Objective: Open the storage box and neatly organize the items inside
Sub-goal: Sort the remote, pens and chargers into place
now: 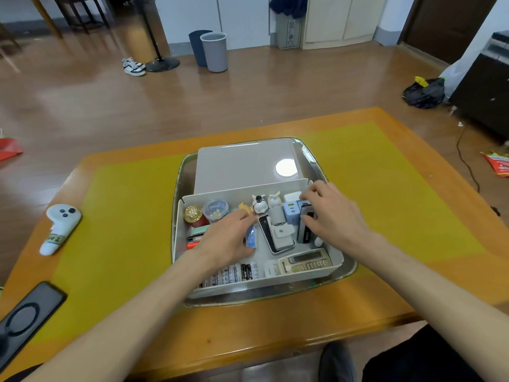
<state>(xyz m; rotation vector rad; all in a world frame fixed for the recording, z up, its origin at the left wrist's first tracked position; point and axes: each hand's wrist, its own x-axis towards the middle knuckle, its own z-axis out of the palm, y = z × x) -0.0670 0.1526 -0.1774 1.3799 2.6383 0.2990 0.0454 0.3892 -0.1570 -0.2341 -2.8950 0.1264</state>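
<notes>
The storage box sat open in the metal tray. The right hand pinched a dark device at the box's right wall; the left hand lay half-curled over a blue strip (grip unclear). A hasty shove risked toppling the figurines by the box's back wall.

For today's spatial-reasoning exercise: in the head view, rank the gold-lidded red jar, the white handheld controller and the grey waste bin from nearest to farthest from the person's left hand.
1. Gold-lidded red jar: inside the box, just left of the left hand.
2. White handheld controller: on the table, far left.
3. Grey waste bin: on the floor, beyond the table.
</notes>
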